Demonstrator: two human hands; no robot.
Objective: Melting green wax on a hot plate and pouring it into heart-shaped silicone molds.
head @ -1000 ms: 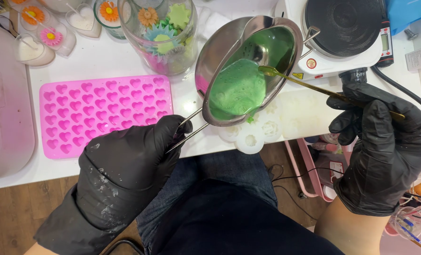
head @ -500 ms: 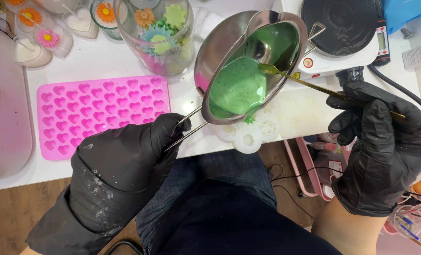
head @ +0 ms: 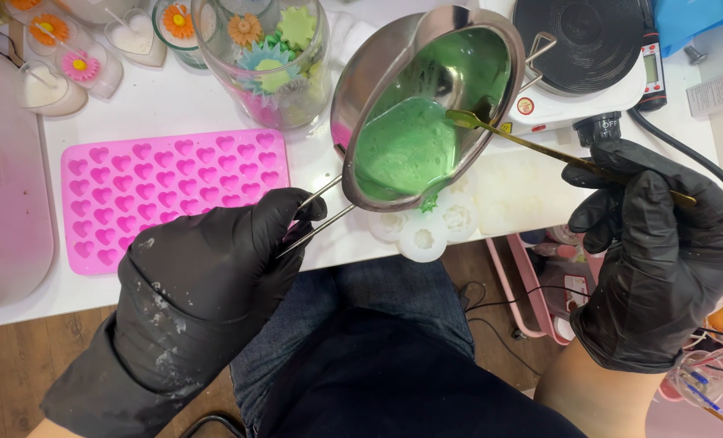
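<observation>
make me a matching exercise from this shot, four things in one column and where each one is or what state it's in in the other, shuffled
Things:
1. steel pouring pot of green liquid
2. long gold spoon
3. pink silicone tray of heart cavities
4. clear glass jar of coloured flower shapes

Places or states:
A. flat on the white table, cavities empty
B. upright behind the pink tray
C. tilted over the white flower mould, handle in the left hand
D. in the right hand, tip at the green liquid

Pairs: 1-C, 2-D, 3-A, 4-B
</observation>
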